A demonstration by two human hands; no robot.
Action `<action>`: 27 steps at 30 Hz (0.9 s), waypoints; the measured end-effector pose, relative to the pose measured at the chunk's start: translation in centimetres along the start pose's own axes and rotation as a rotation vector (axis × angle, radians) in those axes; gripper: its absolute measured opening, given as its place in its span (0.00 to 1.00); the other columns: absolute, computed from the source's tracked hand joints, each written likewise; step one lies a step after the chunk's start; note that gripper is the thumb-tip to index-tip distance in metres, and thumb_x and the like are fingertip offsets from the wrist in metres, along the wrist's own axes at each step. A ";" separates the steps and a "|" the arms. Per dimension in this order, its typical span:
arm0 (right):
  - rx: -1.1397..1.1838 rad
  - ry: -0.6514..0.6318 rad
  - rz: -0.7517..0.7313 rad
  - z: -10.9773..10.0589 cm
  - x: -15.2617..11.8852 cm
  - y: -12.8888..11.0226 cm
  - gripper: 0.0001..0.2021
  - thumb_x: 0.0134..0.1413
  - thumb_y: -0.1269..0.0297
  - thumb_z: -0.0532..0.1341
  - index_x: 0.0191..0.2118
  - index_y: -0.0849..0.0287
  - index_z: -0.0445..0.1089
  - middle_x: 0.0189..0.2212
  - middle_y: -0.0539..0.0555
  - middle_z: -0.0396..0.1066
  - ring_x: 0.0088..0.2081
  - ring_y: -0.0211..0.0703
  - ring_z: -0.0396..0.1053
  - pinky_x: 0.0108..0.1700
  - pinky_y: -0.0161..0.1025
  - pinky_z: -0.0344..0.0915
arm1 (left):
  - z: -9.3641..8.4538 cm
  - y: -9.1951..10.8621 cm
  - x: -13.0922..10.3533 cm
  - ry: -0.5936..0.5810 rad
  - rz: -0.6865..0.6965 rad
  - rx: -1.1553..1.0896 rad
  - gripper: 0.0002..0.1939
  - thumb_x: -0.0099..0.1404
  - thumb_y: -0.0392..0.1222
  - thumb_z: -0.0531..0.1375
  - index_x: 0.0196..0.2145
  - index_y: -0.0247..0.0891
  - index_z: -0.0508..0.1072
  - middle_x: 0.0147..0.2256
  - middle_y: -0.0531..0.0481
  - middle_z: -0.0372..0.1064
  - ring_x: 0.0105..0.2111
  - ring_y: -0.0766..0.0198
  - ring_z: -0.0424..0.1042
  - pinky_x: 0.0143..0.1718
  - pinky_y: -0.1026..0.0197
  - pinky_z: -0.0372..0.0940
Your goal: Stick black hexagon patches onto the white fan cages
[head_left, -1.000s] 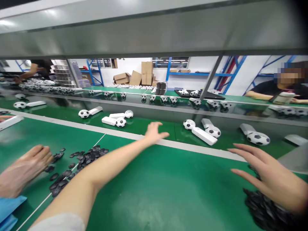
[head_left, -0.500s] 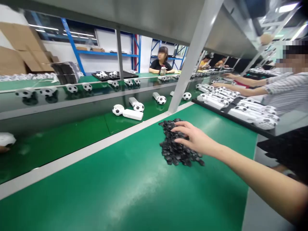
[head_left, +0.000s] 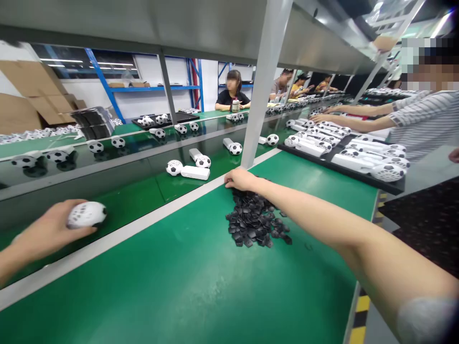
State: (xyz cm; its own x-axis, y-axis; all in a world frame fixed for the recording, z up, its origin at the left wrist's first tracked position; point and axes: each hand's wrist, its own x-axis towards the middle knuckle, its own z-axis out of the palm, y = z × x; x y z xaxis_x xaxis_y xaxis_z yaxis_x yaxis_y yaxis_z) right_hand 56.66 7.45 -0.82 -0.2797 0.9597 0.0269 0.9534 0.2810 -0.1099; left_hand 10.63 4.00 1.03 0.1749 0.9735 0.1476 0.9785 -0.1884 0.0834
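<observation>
My left hand is wrapped round a white ball with black patches, above the dark green belt at the left. My right hand has its fingers bent together and pointing down at the far edge of a pile of small black pieces. What its fingertips hold, if anything, is too small to make out. The pile lies on the green table. White ball-headed items rest on the belt beyond my right hand.
A grey post rises beside my right hand under a low overhead shelf. A black tray of white items stands at the right, where a person in a striped top reaches in. More people sit further back.
My left hand has come into view from the left with the ball. My right hand has moved left to the pile's far edge, and its fingers have closed together. The view has shifted slightly.
</observation>
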 end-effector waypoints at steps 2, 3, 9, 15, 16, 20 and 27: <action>0.002 -0.025 0.004 0.4 0.6 0.0 0.06 0.48 0.65 0.62 0.35 0.58 0.72 0.33 0.54 0.73 0.35 0.45 0.69 0.35 0.34 0.62 | 0.4 3.1 -0.6 -0.062 0.042 -0.059 0.28 0.55 0.54 0.52 0.49 0.36 0.56 0.46 0.44 0.61 0.44 0.53 0.64 0.43 0.56 0.61; 0.004 -0.031 0.000 0.5 0.7 0.0 0.06 0.48 0.66 0.62 0.34 0.58 0.72 0.33 0.54 0.73 0.35 0.44 0.69 0.34 0.34 0.61 | 0.5 4.9 -1.2 -0.087 0.062 -0.091 0.28 0.54 0.53 0.53 0.49 0.36 0.56 0.47 0.43 0.60 0.45 0.52 0.64 0.44 0.55 0.61; 0.056 0.001 -0.117 0.2 -0.8 -1.3 0.05 0.48 0.70 0.60 0.34 0.60 0.69 0.31 0.54 0.72 0.33 0.43 0.69 0.33 0.34 0.61 | 0.8 15.1 -6.4 -0.177 0.222 -0.218 0.31 0.49 0.58 0.57 0.47 0.38 0.61 0.45 0.41 0.65 0.43 0.49 0.65 0.43 0.51 0.60; 0.305 0.071 -0.339 -1.6 -7.2 -6.6 0.04 0.53 0.68 0.56 0.33 0.58 0.69 0.31 0.50 0.72 0.34 0.39 0.68 0.38 0.34 0.62 | 1.6 20.5 -10.2 -0.177 0.158 -0.205 0.32 0.53 0.63 0.52 0.48 0.36 0.59 0.41 0.39 0.67 0.40 0.47 0.67 0.38 0.51 0.63; 0.408 0.075 -0.360 -1.8 -8.6 -7.6 0.04 0.53 0.67 0.57 0.32 0.58 0.68 0.30 0.49 0.71 0.31 0.38 0.68 0.35 0.34 0.63 | 1.6 20.9 -10.6 -0.179 0.143 -0.196 0.32 0.53 0.64 0.51 0.47 0.36 0.59 0.39 0.40 0.67 0.39 0.47 0.67 0.36 0.51 0.63; 0.650 0.008 -0.436 -2.0 -13.2 -10.9 0.02 0.52 0.70 0.58 0.31 0.58 0.67 0.27 0.47 0.70 0.28 0.35 0.66 0.32 0.32 0.62 | 1.6 21.7 -11.5 -0.166 0.133 -0.210 0.33 0.51 0.63 0.55 0.49 0.39 0.59 0.40 0.42 0.66 0.41 0.47 0.66 0.36 0.51 0.63; 0.696 0.116 -0.515 1.1 -15.2 -13.7 0.03 0.48 0.72 0.62 0.27 0.58 0.67 0.31 0.50 0.65 0.37 0.39 0.63 0.41 0.37 0.61 | 2.2 20.4 -11.5 -0.193 0.206 -0.403 0.44 0.45 0.60 0.62 0.57 0.45 0.52 0.51 0.47 0.59 0.48 0.52 0.63 0.46 0.54 0.61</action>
State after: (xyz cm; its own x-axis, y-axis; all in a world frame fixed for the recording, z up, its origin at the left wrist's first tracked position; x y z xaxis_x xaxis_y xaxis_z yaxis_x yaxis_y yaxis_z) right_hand 47.75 -11.00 -0.82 -0.6074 0.7195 0.3367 0.4157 0.6491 -0.6371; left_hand 28.82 -10.71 -1.11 0.4147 0.9098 0.0187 0.8080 -0.3775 0.4524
